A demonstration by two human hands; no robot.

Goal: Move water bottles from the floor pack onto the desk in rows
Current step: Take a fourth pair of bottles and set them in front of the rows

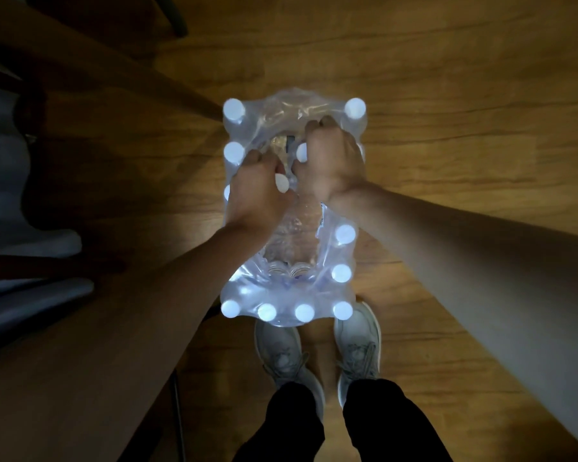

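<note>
A shrink-wrapped pack of water bottles (314,291) stands on the wood floor right in front of my shoes, its plastic torn open in the middle. White caps ring the edges, such as the cap (233,109) at the far left corner. My left hand (254,195) is closed around a bottle (282,184) whose white cap shows beside my fingers. Just to its right, my right hand (331,161) grips another bottle (301,152) by the neck. Both bottles' bodies are hidden under my hands.
A wooden desk edge (64,328) runs along the left side, with a dark metal leg (179,415) below it. A dark chair (24,195) sits at the far left. My shoes (281,348) stand just behind the pack.
</note>
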